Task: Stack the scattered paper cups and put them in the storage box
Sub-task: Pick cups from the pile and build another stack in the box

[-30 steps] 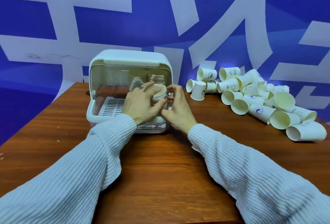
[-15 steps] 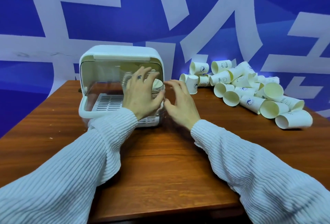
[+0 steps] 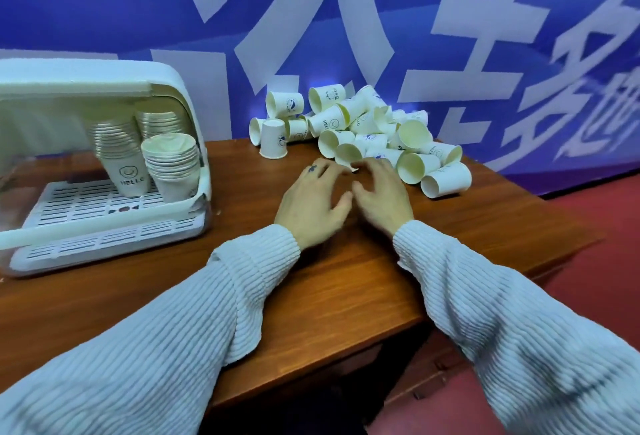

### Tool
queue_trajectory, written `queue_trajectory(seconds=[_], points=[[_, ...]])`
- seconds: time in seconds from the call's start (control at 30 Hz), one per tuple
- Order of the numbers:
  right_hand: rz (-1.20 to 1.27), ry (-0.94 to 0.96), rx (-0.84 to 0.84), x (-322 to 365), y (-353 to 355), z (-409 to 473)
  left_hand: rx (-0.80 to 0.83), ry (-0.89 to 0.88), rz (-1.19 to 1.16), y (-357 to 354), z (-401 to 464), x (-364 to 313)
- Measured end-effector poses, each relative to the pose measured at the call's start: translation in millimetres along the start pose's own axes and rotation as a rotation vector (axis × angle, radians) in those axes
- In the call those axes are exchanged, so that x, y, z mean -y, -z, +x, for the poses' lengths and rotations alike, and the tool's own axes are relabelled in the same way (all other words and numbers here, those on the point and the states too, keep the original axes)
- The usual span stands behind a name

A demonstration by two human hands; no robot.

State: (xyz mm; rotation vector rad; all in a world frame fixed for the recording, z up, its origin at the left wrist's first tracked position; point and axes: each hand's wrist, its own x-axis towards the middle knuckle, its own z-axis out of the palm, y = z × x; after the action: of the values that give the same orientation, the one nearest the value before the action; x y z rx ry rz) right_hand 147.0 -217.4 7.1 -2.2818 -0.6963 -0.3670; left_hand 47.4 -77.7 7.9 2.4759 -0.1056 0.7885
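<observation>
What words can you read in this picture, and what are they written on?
"HELLO": under a smiley face on the bottom cup of a cup stack in the storage box.
"Bear": seemingly, on a cup atop the loose cup pile; blurred.
Part of "HELLO": sideways on another pile cup; only the first letters show.
Big white characters on the blue backdrop: cropped, unreadable.
Other cup logos: too small.

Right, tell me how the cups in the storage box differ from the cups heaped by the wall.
The cups in the storage box are nested into stacks; the heaped cups are loose and single. The stacks stand upright, mouths up, on the box's slotted tray; most heaped cups lie on their sides on the table, pointing every way, and one stands mouth down. Both are the same white printed paper cups.
</observation>
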Motion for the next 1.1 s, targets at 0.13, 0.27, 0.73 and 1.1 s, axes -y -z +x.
queue_trajectory(seconds=[0.13,0.27,0.73,1.1], points=[[-0.166,-0.331,-0.266,-64.0,50.0,6.1,0.081,0.016,-0.118,-42.5,-9.1,-13.9],[-0.136,-0.566,-0.249,-114.4,87.6,14.7,0.192,0.037,-0.164,-62.0,-18.3,-13.9],[0.316,-0.502,-0.391,-122.8,94.6,-11.1,0.132,-0.016,-0.145,-59.9,-22.0,-16.3],[0.379,-0.087,0.000,-42.8,52.0,-30.6,0.083,0.054,-0.090,-64.3,-24.1,-20.4]])
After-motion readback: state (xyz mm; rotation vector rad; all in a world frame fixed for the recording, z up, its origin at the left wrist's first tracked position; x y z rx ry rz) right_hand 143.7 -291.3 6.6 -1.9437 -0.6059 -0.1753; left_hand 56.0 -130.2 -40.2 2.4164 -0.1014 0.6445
